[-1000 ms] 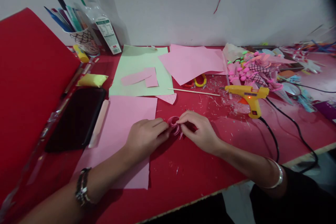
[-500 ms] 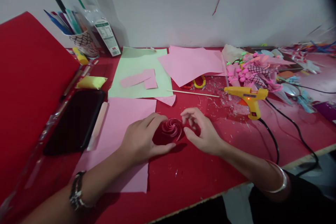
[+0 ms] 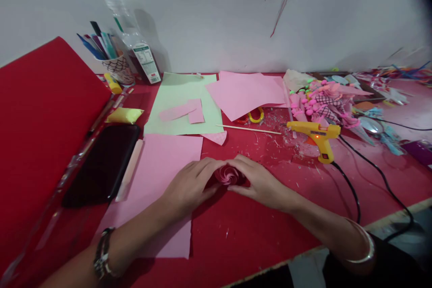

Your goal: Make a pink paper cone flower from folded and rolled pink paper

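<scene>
A pink paper swirl (image 3: pixel 228 174), like a rolled rosette with its folds fanning from the centre, stands on the red tabletop. My left hand (image 3: pixel 192 183) curves round its left side, thumb in front and fingers behind. From the right, my right hand (image 3: pixel 258 182) closes on it the same way, thumb tip at its front edge. The fingers of both hands meet behind the swirl and hide its lower part. Under my left hand and forearm lies a sheet of pink paper (image 3: pixel 170 155).
A yellow glue gun (image 3: pixel 315 132) with its light on lies at right, its black cord trailing. A thin stick (image 3: pixel 248 129), scissors (image 3: pixel 256 115) and pink sheets (image 3: pixel 246 92) lie beyond my hands. A phone (image 3: pixel 104 162) is at left; a bottle (image 3: pixel 145 60) and pen cup (image 3: pixel 118 68) stand behind.
Both hands have closed in around the paper swirl, my right hand coming from apart into contact. The whole view has shifted slightly, so things appear lower.
</scene>
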